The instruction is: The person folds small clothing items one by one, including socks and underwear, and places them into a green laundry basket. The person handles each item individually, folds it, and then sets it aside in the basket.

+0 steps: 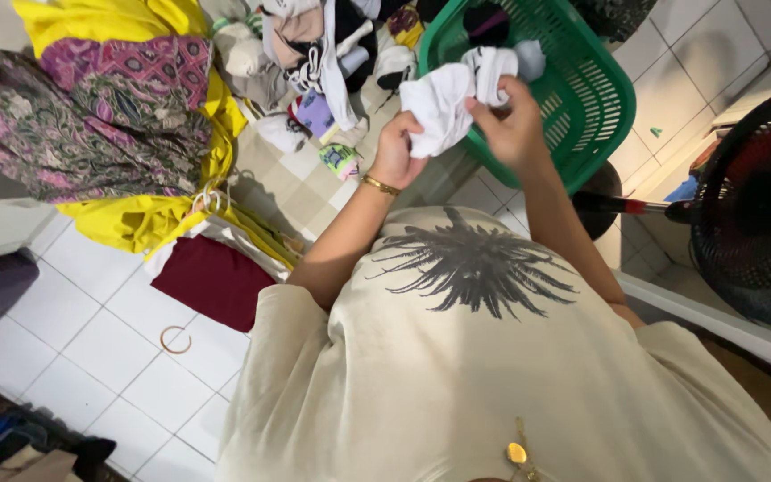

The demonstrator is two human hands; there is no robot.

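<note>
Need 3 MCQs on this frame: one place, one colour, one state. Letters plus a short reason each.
1. Where is the green basket?
A. right of the hands
B. behind the fan
C. on the maroon cloth

2. What colour is the cloth in the hands?
A. yellow
B. white
C. maroon

3. How do the hands hold it?
A. left only
B. right only
C. both grip it

Answers:
1 A: the basket sits up and right of the hands.
2 B: the held cloth is white.
3 C: the left hand and the right hand both close on the cloth.
</note>
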